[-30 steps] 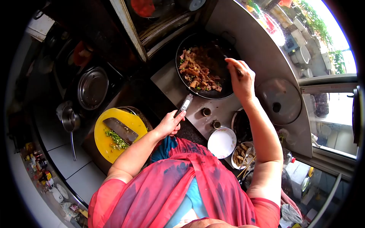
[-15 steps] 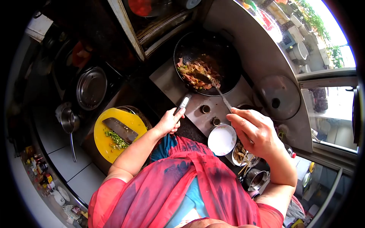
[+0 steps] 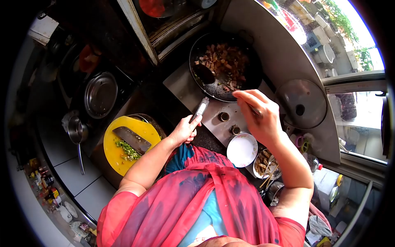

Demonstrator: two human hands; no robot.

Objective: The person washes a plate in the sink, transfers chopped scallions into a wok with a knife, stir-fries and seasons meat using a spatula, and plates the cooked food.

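My left hand [image 3: 186,131] is wrapped around the wok handle [image 3: 201,108]. The black wok [image 3: 252,78] sits over the stove, with chopped, browned food and pinkish pieces [image 3: 224,59] spread toward its far side. In my right hand [image 3: 261,113], raised by the wok's near right rim, is a cooking spatula. Its dark head [image 3: 204,74] lies at the left inside the wok, and most of its handle is hard to make out. Below my right hand stands a white bowl [image 3: 242,150].
A yellow cutting board [image 3: 115,158] at the left holds a cleaver [image 3: 132,139] and chopped greens [image 3: 128,150]. A glass lid [image 3: 302,105] leans by the wall at right. A dish of food with chopsticks [image 3: 265,164] stands beside the bowl. A saucepan [image 3: 77,133] is far left.
The food has spread from the wok's near left toward its far side. The spatula head has shifted left, and my right hand has moved up and left. My left hand keeps the wok handle.
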